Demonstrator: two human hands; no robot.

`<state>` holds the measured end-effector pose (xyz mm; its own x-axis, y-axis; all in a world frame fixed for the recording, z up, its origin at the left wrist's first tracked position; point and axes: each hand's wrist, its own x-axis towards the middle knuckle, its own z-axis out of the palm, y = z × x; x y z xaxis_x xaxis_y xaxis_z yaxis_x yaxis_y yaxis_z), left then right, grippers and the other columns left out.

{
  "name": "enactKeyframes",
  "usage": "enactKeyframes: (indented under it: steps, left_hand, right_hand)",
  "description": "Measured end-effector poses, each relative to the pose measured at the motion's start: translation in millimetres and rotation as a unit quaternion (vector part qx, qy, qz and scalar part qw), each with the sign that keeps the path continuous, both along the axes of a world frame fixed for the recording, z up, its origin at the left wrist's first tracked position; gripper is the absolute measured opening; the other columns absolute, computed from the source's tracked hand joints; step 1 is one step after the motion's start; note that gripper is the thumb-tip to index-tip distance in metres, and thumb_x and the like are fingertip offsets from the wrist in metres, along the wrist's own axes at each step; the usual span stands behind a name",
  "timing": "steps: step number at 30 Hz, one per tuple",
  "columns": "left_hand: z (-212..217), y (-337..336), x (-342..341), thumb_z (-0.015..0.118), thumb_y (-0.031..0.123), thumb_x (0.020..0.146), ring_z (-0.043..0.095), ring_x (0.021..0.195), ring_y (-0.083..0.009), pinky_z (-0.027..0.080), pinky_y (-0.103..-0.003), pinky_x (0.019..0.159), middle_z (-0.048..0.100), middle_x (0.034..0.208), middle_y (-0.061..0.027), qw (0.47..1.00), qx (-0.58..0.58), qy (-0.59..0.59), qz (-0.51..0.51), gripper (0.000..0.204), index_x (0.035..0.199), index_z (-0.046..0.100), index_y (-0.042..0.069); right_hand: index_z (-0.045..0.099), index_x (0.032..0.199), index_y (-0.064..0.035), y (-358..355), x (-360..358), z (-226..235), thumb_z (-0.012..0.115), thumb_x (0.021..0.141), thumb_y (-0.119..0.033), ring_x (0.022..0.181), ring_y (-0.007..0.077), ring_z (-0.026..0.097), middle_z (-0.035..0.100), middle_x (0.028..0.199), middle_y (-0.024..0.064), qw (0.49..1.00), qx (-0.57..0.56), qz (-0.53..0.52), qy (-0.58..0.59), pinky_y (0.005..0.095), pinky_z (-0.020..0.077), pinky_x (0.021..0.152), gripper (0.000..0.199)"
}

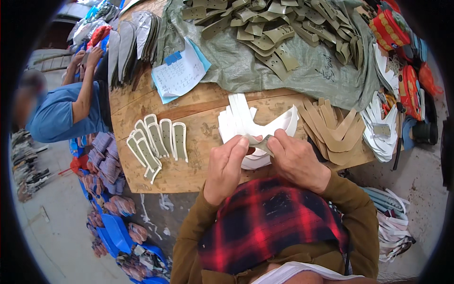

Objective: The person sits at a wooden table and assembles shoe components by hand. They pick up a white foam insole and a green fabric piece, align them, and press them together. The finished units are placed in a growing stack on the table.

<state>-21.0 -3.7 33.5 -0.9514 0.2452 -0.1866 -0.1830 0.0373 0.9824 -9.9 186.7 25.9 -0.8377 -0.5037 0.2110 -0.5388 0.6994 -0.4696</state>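
My left hand [224, 166] and my right hand [299, 158] are closed on the two ends of a small olive-green curved piece [261, 144]. My fingers cover much of it, so its full outline is hidden. Just beyond and below my hands lies a stack of white curved strips [279, 124], fanned out on the wooden table [198, 128]. To the left, several olive-green pieces with white edging [179, 141] and small dark holes lie in an overlapping row.
Perforated olive pieces [279, 35] are heaped on a green woven sack [227, 71]. A written sheet [182, 71] lies beside it. Tan curved strips [338, 137] and more white strips [382, 128] sit at the right. A co-worker in a blue shirt [61, 111] is at the left.
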Motion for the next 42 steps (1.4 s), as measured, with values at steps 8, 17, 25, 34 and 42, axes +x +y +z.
enactKeyframes:
  steps: [8, 17, 25, 34, 42]
  left_hand:
    - [3.3, 1.6, -2.1, 0.05, 0.012, 0.1, 0.061, 0.076, -0.0083, 0.05, -0.026, 0.069, 0.071, 0.086, -0.0101, 0.999, -0.051, 0.012, 0.01, 0.025, 0.104, 0.067, -0.006]
    - [1.0, 16.8, 8.7, 0.05, 0.007, 0.099, 0.068, 0.085, -0.0168, 0.054, -0.03, 0.077, 0.071, 0.099, -0.0154, 0.985, -0.116, 0.116, 0.054, 0.019, 0.105, 0.063, -0.005]
    - [-1.6, 18.6, -5.7, 0.059, 0.019, 0.098, 0.061, 0.104, -0.0163, 0.047, -0.029, 0.093, 0.063, 0.125, -0.0132, 0.965, 0.244, -0.088, 0.03, 0.04, 0.131, 0.053, -0.003]
    - [-12.6, 12.5, -16.9, 0.064, 0.017, 0.095, 0.052, 0.08, -0.0094, 0.043, -0.024, 0.075, 0.056, 0.085, 0.0002, 0.99, 0.129, 0.054, 0.0, 0.018, 0.101, 0.07, 0.0]
    - [-6.7, 6.7, -31.0, 0.065, 0.015, 0.093, 0.048, 0.071, -0.0095, 0.04, -0.026, 0.064, 0.053, 0.077, -0.0014, 0.994, 0.101, 0.015, -0.033, 0.017, 0.088, 0.066, -0.001]
  right_hand:
    - [0.047, 0.091, -0.0008, -1.9, -0.1, -5.8, 0.057, 0.08, -0.003, 0.062, 0.029, 0.059, 0.048, 0.083, 0.0135, 0.998, -0.032, -0.01, -0.047, 0.0403, 0.0487, 0.052, 0.015]
    - [0.046, 0.091, -0.0015, -0.7, 1.9, -8.2, 0.057, 0.078, -0.001, 0.063, 0.032, 0.059, 0.048, 0.083, 0.0152, 0.998, -0.039, -0.017, -0.053, 0.0409, 0.0486, 0.053, 0.017]
    - [0.057, 0.119, 0.0001, 9.2, -15.7, 18.9, 0.061, 0.086, -0.006, 0.085, 0.0343, 0.066, 0.065, 0.101, 0.0189, 0.929, -0.27, -0.05, -0.247, 0.0392, 0.0505, 0.069, 0.034]
    - [0.059, 0.112, 0.0007, -0.6, -12.3, 18.9, 0.062, 0.086, -0.009, 0.073, 0.0326, 0.062, 0.063, 0.086, 0.018, 0.919, -0.286, -0.051, -0.267, 0.0391, 0.0478, 0.064, 0.028]
    - [0.058, 0.111, 0.0003, -1.5, -10.3, 22.1, 0.063, 0.086, -0.011, 0.075, 0.0381, 0.061, 0.064, 0.088, 0.021, 0.9, -0.25, -0.038, -0.356, 0.0416, 0.0475, 0.066, 0.028]
